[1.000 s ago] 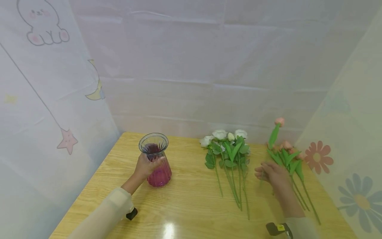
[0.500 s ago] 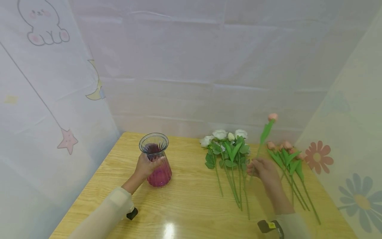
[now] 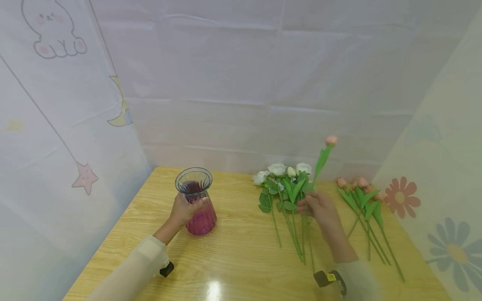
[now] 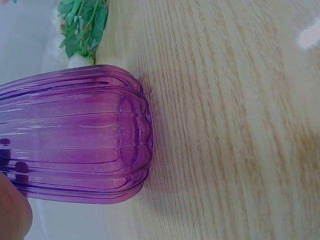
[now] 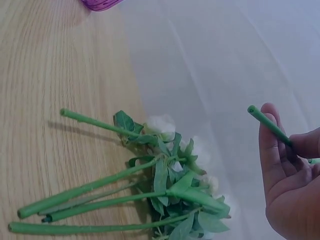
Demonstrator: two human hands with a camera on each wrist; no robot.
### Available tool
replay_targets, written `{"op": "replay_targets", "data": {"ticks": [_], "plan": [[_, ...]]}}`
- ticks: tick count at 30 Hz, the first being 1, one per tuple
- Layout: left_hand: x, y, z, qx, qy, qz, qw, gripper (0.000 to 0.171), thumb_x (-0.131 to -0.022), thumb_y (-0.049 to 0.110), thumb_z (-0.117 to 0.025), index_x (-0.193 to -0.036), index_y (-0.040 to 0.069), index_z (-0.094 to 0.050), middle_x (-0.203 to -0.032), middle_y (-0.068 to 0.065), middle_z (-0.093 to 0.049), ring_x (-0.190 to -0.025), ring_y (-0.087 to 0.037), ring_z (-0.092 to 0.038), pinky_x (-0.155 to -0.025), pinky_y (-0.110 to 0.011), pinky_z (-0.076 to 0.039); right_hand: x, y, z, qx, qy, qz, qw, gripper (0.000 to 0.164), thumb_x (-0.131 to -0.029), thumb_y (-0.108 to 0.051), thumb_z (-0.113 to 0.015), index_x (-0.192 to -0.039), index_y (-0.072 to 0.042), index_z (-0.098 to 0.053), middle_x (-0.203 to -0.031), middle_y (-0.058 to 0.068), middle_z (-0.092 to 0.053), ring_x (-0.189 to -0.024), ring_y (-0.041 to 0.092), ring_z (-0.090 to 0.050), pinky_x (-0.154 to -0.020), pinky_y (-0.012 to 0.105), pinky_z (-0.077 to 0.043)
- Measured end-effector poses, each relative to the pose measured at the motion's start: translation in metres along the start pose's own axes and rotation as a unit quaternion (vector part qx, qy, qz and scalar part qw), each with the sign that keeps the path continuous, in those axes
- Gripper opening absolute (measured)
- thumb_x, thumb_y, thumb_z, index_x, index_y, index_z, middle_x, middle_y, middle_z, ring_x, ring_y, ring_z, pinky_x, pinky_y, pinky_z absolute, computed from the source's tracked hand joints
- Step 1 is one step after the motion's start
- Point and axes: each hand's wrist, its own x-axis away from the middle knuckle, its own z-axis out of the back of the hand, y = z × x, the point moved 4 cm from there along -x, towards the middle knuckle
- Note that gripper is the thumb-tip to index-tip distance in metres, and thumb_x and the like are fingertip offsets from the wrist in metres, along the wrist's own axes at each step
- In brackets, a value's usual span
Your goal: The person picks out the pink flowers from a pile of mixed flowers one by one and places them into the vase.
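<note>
A ribbed glass vase (image 3: 203,217), purple-pink below and clear grey-blue at the rim, stands upright on the table. My left hand (image 3: 184,210) grips its side; the left wrist view shows the vase's base (image 4: 115,135) on the wood and part of a finger (image 4: 12,210). My right hand (image 3: 318,211) pinches the green stem (image 5: 270,125) of a pink tulip (image 3: 331,141) between thumb and fingers. The tulip is held up, bloom at the top, leaning right. Beneath and left of that hand lie several white flowers (image 3: 277,169) with green stems.
Several more pink tulips (image 3: 362,182) lie at the table's right side, stems toward the front. The wooden table (image 3: 241,251) meets a hanging pale cloth (image 3: 233,125) at the back. Printed cloths also hang at left and right.
My right hand has carried the pink tulip up and leftward, away from the other tulips and over the white flowers. The left hand and vase have stayed in place.
</note>
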Motion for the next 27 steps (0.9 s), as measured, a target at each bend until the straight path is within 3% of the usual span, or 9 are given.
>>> {"op": "replay_targets", "data": {"ticks": [4,11,13,22,27], "plan": [[0.001,0.000,0.000,-0.007,-0.001,-0.005,1.0000,0.055,-0.080,0.002,-0.075,-0.127,-0.012,-0.050,-0.115,-0.025,-0.064,-0.097,-0.010,-0.058,-0.085,-0.020,-0.052,0.000,-0.006,-0.007,-0.003,-0.003,0.006,1.000,0.035,-0.109,-0.014,-0.042,-0.132,0.013,-0.045,-0.106,0.021,-0.069,-0.086,0.013,-0.070,-0.085,0.033,-0.060],[-0.008,-0.042,-0.001,0.000,0.014,0.006,0.9999,0.058,-0.079,0.007,-0.079,-0.128,-0.005,-0.052,-0.117,-0.022,-0.065,-0.101,-0.018,-0.061,-0.088,-0.022,-0.052,-0.003,-0.016,-0.020,-0.001,-0.003,-0.002,1.000,0.037,-0.109,-0.016,-0.043,-0.134,0.011,-0.046,-0.109,0.023,-0.068,-0.086,0.013,-0.070,-0.085,0.033,-0.059],[-0.009,-0.044,-0.001,0.004,0.016,0.000,0.9999,0.056,-0.079,0.008,-0.080,-0.127,-0.004,-0.053,-0.116,-0.022,-0.066,-0.102,-0.018,-0.062,-0.089,-0.022,-0.052,-0.005,-0.018,-0.024,-0.006,-0.008,0.002,1.000,0.037,-0.109,-0.017,-0.044,-0.134,0.011,-0.046,-0.109,0.024,-0.068,-0.086,0.013,-0.070,-0.085,0.032,-0.059],[-0.010,-0.043,-0.002,0.022,0.007,0.013,0.9996,0.058,-0.080,0.003,-0.078,-0.129,-0.007,-0.050,-0.118,-0.023,-0.063,-0.101,-0.013,-0.060,-0.088,-0.020,-0.051,-0.012,-0.035,-0.048,-0.070,-0.039,0.058,0.995,0.027,-0.107,-0.009,-0.048,-0.123,0.013,-0.049,-0.097,0.021,-0.071,-0.080,0.016,-0.073,-0.078,0.034,-0.061],[-0.006,-0.019,-0.001,0.012,-0.004,0.000,0.9999,0.055,-0.079,0.002,-0.076,-0.126,-0.011,-0.050,-0.113,-0.023,-0.064,-0.095,-0.011,-0.059,-0.084,-0.021,-0.052,-0.014,-0.042,-0.060,-0.082,-0.049,0.070,0.993,0.025,-0.107,-0.011,-0.049,-0.121,0.009,-0.049,-0.098,0.021,-0.071,-0.081,0.017,-0.073,-0.080,0.038,-0.061]]}}
